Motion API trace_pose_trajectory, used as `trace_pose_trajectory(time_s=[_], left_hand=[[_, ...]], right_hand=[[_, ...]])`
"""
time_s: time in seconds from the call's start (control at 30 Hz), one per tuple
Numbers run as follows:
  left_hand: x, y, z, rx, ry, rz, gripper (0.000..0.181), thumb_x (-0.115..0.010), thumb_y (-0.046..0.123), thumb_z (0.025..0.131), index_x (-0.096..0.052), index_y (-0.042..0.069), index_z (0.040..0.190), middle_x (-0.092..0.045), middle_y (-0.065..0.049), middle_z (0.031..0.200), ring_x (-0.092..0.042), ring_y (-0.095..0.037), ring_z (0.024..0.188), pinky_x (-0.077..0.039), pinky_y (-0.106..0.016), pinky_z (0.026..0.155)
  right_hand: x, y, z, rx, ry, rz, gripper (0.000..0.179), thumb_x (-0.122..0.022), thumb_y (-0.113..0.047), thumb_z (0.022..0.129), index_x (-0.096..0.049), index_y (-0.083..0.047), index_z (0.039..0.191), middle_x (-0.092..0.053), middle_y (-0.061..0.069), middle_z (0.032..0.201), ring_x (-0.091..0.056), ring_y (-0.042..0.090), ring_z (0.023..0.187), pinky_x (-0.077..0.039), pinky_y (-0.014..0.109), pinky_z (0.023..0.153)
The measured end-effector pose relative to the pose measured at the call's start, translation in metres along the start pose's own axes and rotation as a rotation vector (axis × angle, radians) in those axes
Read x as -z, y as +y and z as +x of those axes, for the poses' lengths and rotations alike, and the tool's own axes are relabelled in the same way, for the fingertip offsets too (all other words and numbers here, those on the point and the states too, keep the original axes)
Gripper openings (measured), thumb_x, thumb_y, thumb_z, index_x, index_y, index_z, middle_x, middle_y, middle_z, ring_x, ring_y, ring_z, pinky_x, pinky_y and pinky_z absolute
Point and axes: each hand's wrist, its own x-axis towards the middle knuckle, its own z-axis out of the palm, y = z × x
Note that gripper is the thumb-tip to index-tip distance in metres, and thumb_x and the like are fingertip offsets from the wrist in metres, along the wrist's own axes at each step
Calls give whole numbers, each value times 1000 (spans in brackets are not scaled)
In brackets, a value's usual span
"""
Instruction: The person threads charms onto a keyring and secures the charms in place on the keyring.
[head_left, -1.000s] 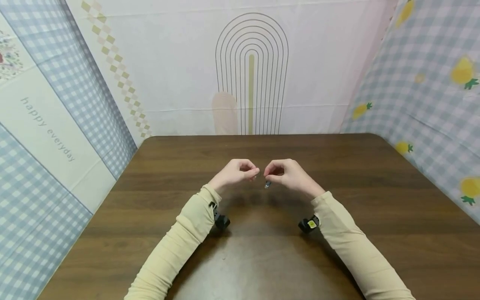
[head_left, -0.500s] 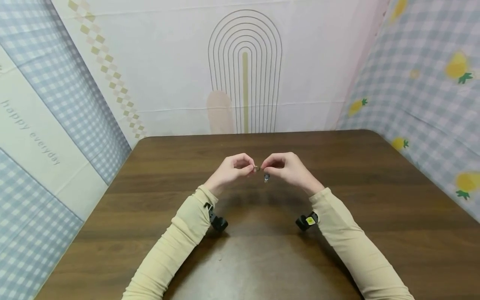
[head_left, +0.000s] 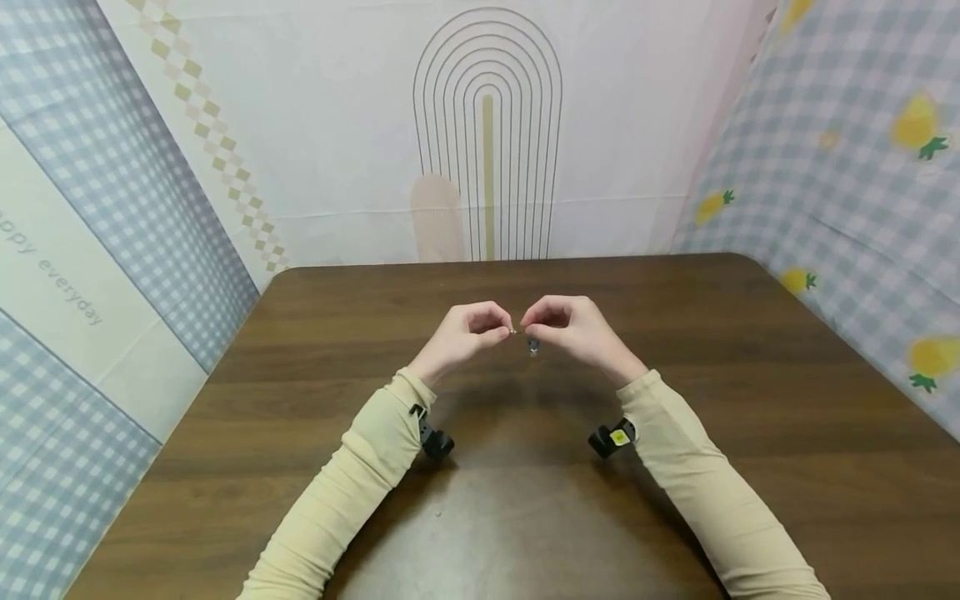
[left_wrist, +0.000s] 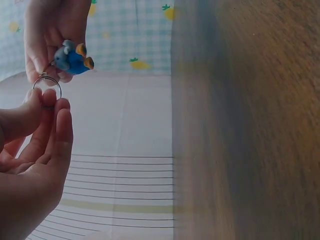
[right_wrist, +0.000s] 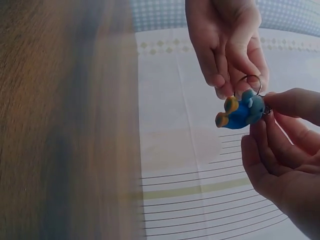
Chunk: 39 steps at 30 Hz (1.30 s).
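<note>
Fingers of left hand (head_left: 456, 339) pinch metal ring (left_wrist: 59, 86); right hand (head_left: 579, 333) pinches small link (right_wrist: 267, 111) beside blue figurine (right_wrist: 238, 115), which dangles at four o'clock from ring in head view, above counter (head_left: 525, 517). Steady opposing grips, ring's edge facing link, would likely serve best.

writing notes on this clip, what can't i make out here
Head: features of the figurine, too small.
Head: start of the cloth lettering, cut off by left edge.
Left wrist: part of the key ring, covered by left grip.
Right wrist: part of the metal link, covered by right grip.
</note>
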Motion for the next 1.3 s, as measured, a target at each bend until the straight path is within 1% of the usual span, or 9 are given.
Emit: trace_pose_trajectory(time_s=[0.1,0.2,0.43,0.57,0.8,0.93,1.07,1.17,1.3], left_hand=[[-1,2,1,-23,0,34,6,-64,-1,90,-66,-4,95,-65,-8,88,-59,-14,81,-48,-22,73],[-1,3,1,-36,-2,36,6,-63,-1,90,-65,-5,94,-65,-14,90,-60,-15,82,-49,-21,74],[-3,4,0,-18,16,24,7,-63,0,90,-66,-4,95,-65,-19,93,-59,-10,79,-48,-22,73],[-3,3,1,-15,13,14,7,-63,0,91,-65,-4,96,-63,-25,96,-59,-12,80,-48,-22,72],[-3,4,0,-12,4,1,8,-62,-1,91,-64,-6,97,-63,-24,96,-58,-7,81,-48,-21,73],[-3,5,0,-12,-2,-13,9,-62,-1,91,-64,-7,98,-63,-27,98,-59,-8,83,-48,-21,74],[-3,5,-1,-18,-4,-24,10,-62,0,91,-64,-7,98,-64,-24,98,-59,-10,84,-49,-21,76],[-2,4,-1,-15,4,-40,10,-62,1,91,-64,-6,99,-64,-24,98,-60,-13,85,-48,-21,76],[-1,4,-1,-24,6,-72,10,-62,2,92,-63,-5,99,-63,-27,102,-60,-23,88,-47,-21,75]], right_hand=[[0,-2,1,-3,1,7,7,-68,-5,87,-71,-1,93,-70,15,88,-60,11,74,-49,19,67],[0,-2,2,-1,5,-2,7,-68,-4,87,-71,-2,93,-70,15,88,-61,10,74,-49,19,67],[0,0,2,-8,-7,-28,7,-67,-4,88,-71,-2,93,-70,14,89,-61,13,76,-50,20,67],[1,-1,1,-1,-11,-43,7,-67,-4,88,-71,-3,93,-70,13,90,-61,13,79,-51,19,70],[1,1,-2,-5,-3,-56,7,-67,-4,88,-70,-3,93,-70,12,89,-62,13,78,-51,19,69],[1,3,-2,-15,-2,-59,7,-66,-4,88,-70,-3,94,-70,12,89,-61,14,77,-51,20,68],[1,4,0,-13,-1,-56,7,-66,-5,88,-70,-3,94,-70,13,89,-61,15,77,-51,20,68],[2,3,0,2,-13,-61,8,-67,-5,88,-71,-3,96,-71,14,91,-62,14,77,-51,20,69],[2,2,0,26,-34,-77,11,-68,-7,89,-72,-3,98,-72,14,92,-62,13,77,-51,19,70]])
